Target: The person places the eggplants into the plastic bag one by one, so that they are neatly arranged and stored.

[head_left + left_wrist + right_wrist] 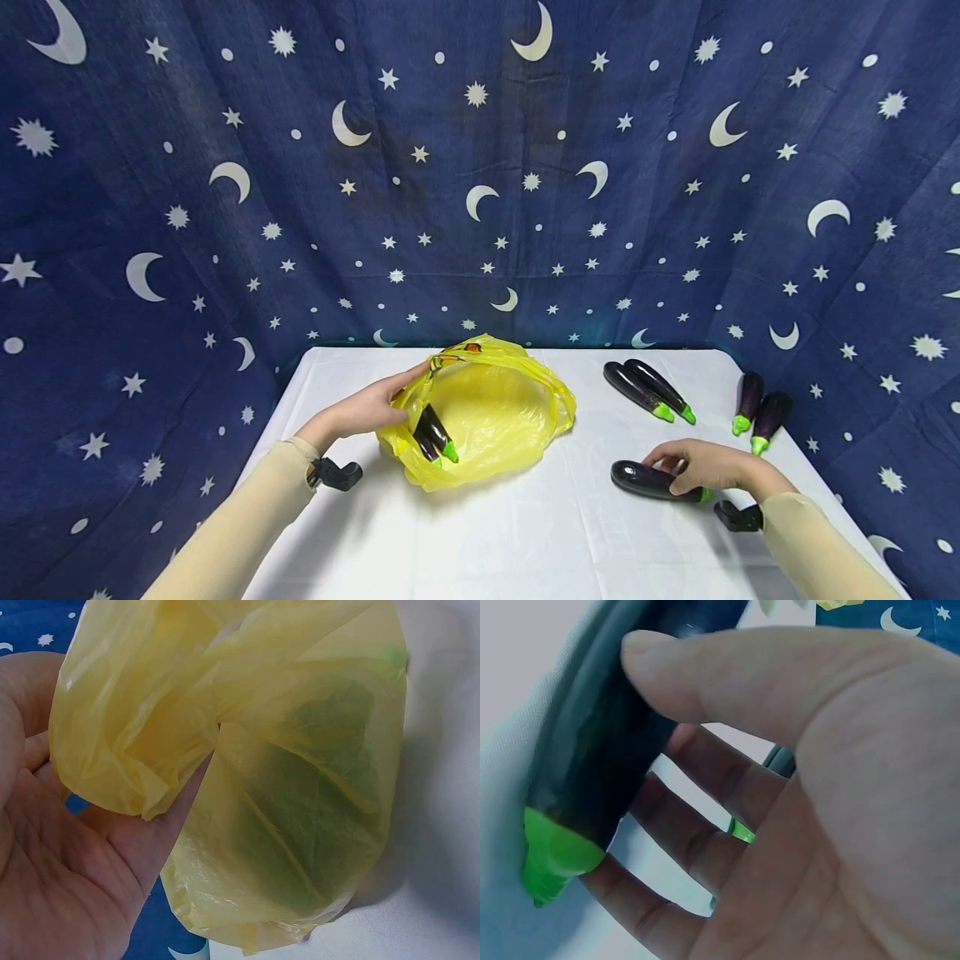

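A yellow plastic bag [495, 400] stands on the table with its mouth spread wide toward me. My left hand [367, 408] holds the bag's left rim, with the film between thumb and fingers. Two dark eggplants [437, 427] with green stem ends lie inside the bag; from the left wrist view their dark shapes show through the film [315, 802]. To the right, my right hand [705, 465] grips another eggplant [637, 478] near its green end, low over the white cloth. In the right wrist view the thumb [682, 675] lies along its side, fingers on the other.
Behind my right hand, two eggplants [637, 390] lie side by side on the white table [570, 533]. Another pair [771, 412] rests at the table's right edge. A blue curtain [480, 167] with moons and stars hangs around the back and sides.
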The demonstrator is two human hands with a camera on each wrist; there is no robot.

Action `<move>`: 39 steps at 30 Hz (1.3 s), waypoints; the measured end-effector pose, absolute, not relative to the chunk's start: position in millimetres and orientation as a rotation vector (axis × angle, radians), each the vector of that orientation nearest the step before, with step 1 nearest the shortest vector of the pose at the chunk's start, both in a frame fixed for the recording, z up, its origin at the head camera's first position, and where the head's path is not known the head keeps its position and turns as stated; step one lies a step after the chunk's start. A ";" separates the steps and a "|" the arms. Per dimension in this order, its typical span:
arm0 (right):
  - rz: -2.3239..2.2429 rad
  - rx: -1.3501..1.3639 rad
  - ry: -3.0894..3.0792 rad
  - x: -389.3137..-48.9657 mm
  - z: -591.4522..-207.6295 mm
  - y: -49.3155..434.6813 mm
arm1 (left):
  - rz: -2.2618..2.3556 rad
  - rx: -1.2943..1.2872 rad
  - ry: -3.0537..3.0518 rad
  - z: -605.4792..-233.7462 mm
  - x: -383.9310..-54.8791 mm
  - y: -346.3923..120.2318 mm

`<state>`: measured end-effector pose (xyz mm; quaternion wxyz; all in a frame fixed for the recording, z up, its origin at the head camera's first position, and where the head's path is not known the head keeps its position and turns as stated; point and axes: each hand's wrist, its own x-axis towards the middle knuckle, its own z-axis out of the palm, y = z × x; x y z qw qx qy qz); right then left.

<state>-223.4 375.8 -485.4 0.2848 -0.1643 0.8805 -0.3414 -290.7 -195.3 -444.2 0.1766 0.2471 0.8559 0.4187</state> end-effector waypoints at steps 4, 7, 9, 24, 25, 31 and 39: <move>-0.911 -0.395 2.397 -223.5 -485.3 377.4 | 1.186 0.712 2.429 -443.5 -290.4 -195.1; -0.909 -0.322 2.422 -223.9 -486.6 377.9 | 1.187 0.709 2.426 -443.0 -290.3 -195.2; -0.917 -0.301 2.425 -224.4 -487.9 378.4 | 1.188 0.709 2.429 -442.9 -290.3 -195.5; -0.940 -0.360 2.371 -222.9 -488.6 381.9 | 1.181 0.704 2.425 -442.1 -290.7 -194.9; -0.940 -0.363 2.371 -222.7 -488.8 382.0 | 1.183 0.705 2.422 -441.9 -290.6 -194.7; -0.952 -0.377 2.367 -222.1 -489.1 382.0 | 1.178 0.703 2.428 -441.3 -290.6 -194.2; -0.982 -0.343 2.348 -222.0 -490.8 381.8 | 1.167 0.704 2.438 -441.0 -290.7 -194.0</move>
